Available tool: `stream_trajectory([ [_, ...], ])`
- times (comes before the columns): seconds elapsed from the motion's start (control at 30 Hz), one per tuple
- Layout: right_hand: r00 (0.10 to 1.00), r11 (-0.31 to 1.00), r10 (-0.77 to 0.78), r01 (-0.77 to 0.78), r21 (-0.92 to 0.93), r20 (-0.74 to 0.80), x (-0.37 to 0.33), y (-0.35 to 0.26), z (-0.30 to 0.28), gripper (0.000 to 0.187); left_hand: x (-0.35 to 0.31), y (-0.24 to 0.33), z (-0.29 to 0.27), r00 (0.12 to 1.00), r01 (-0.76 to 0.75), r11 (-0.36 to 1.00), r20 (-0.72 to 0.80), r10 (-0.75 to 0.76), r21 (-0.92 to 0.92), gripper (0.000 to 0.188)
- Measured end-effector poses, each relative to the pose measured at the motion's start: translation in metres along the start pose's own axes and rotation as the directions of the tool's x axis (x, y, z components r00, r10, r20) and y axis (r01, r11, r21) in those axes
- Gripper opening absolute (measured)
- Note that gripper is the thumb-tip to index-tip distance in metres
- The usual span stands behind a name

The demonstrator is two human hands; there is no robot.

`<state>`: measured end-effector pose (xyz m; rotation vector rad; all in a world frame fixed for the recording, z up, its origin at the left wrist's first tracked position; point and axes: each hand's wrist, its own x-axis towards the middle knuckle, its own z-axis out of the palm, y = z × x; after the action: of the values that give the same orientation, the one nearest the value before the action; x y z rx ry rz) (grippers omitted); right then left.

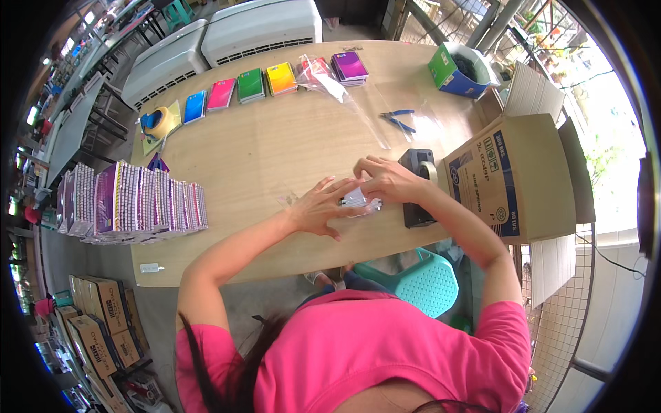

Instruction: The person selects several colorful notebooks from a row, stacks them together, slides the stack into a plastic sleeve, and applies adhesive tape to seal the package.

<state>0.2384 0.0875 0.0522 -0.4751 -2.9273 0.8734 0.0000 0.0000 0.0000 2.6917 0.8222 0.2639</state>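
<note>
A small white packet in clear plastic lies on the table in front of me, partly hidden by my fingers. My left hand rests over its left side, palm down and fingers spread. At the packet's upper right, my right hand has its fingers curled and pinched together on the plastic. Just beyond the right wrist stands a black tape dispenser with a roll of tape in it.
Small coloured notebooks line the far side, one stack under clear plastic. Tall stacks of spiral notebooks stand at left, near tape rolls. Blue pliers, an open cardboard box and a green-blue carton are at right.
</note>
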Motion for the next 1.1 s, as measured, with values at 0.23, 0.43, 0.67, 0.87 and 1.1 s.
stream_trajectory([
  [0.23,0.938,0.978,-0.025,0.095,0.187,-0.347,0.007,0.030,0.054,0.046,0.005,0.003,0.035,0.961,0.046,0.993,-0.265,-0.075,-0.113,0.050],
  [0.43,0.799,0.799,0.401,-0.066,0.597,-0.449,0.005,0.022,0.065,0.096,0.008,0.042,0.041,0.487,0.163,0.830,-0.688,-0.538,-0.534,0.033],
  [0.67,0.763,0.803,0.433,-0.085,0.590,-0.480,0.005,0.025,0.072,0.105,0.012,0.016,0.023,0.728,0.267,0.924,-0.570,-0.380,-0.274,0.028],
  [0.87,0.805,0.701,0.531,-0.241,0.671,-0.266,-0.008,0.025,0.048,0.072,0.026,0.015,0.043,0.644,0.180,0.833,-0.577,-0.502,-0.524,0.015],
  [1.1,0.701,0.653,0.562,-0.050,0.756,-0.439,0.000,0.005,0.052,0.018,0.025,0.012,0.051,0.699,0.126,0.707,-0.444,-0.561,-0.696,0.016],
])
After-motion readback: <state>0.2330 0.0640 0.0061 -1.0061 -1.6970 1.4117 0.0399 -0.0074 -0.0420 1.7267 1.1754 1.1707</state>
